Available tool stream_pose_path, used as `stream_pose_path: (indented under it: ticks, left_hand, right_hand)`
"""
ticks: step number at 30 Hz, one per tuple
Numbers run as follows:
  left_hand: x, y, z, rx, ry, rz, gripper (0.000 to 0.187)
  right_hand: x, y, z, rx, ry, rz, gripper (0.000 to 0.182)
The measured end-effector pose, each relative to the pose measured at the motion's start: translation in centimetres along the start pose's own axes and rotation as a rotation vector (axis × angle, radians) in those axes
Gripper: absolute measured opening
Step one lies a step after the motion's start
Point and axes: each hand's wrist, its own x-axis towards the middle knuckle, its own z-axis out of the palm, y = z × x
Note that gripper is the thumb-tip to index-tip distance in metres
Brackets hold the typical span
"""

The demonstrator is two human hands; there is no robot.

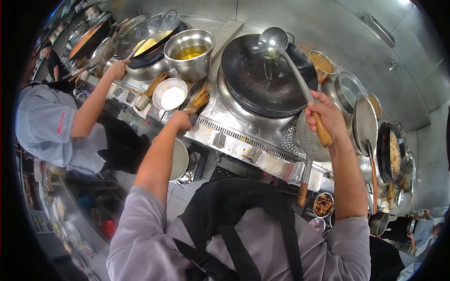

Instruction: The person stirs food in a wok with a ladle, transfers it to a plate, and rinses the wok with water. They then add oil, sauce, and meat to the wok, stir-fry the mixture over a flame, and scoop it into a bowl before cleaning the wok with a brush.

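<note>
Above the large black wok (253,70), my right hand (326,117) is closed on the wooden handle of a metal ladle (273,42). The ladle's bowl hangs over the wok, with a thin stream of clear liquid below it. My left hand (180,121) is closed around the base of a bamboo brush (200,98), whose bristles point up and to the right. Beside that hand stands a bowl of white powder (172,97). A metal pot with yellow oil (192,58) sits behind, left of the wok.
A co-worker (51,122) stands at the left, one hand on a tool in a wok with yellow food (147,46). A perforated strainer (311,138) rests right of my wok. Sieves, another wok (395,154) and a bowl of brown pieces (323,205) lie farther right.
</note>
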Motion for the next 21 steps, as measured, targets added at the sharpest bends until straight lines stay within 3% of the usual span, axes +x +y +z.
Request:
stream_pose_path:
  ticks: [2, 4, 6, 8, 10, 12, 13, 14, 16, 18, 21]
  left_hand:
    - [-1.8, 0.6, -0.8, -0.068, -0.045, -0.039, 0.08]
    - [-2.0, -0.9, 0.5, -0.024, 0.027, 0.057, 0.08]
    - [-4.2, -0.1, 0.5, -0.069, 0.036, 0.005, 0.074]
    - [-5.6, -0.3, 1.5, -0.158, 0.269, -0.029, 0.07]
    - [-7.8, -0.8, 1.7, -0.335, 0.296, 0.046, 0.072]
    - [-12.2, -1.4, 1.0, -0.801, 0.141, 0.114, 0.075]
    - [-12.7, -2.8, 3.7, -0.98, 0.213, 0.143, 0.08]
    - [-15.3, -3.1, 3.8, -1.027, 0.192, 0.105, 0.079]
    - [-20.4, -3.3, 4.9, -1.29, 0.158, 0.141, 0.077]
    - [-24.6, -4.4, 8.2, -1.682, 0.073, 0.068, 0.074]
    - [-29.2, -7.0, 15.9, -1.983, 0.13, -0.091, 0.067]
  right_hand:
    - [0.0, -0.1, -0.3, 0.411, -0.01, 0.052, 0.028]
    - [0.6, -0.2, -0.2, 0.522, -0.055, 0.061, 0.028]
    - [1.5, -0.3, 1.1, 0.634, -0.117, 0.08, 0.028]
    - [3.0, -1.2, 3.6, 0.681, -0.242, 0.094, 0.027]
    - [4.7, -2.0, 6.9, 0.632, -0.297, 0.108, 0.029]
    - [6.5, -2.5, 9.8, 0.388, -0.287, 0.011, 0.032]
    - [8.0, -2.1, 10.6, 0.176, -0.277, -0.034, 0.042]
    - [8.1, -1.7, 11.2, 0.173, -0.301, -0.031, 0.042]
    - [6.9, -0.5, 12.3, -0.244, -0.124, -0.199, 0.051]
    - [5.0, 1.8, 9.5, -0.233, -0.022, -0.207, 0.057]
    - [1.7, 5.8, 1.9, -0.324, 0.072, -0.174, 0.058]
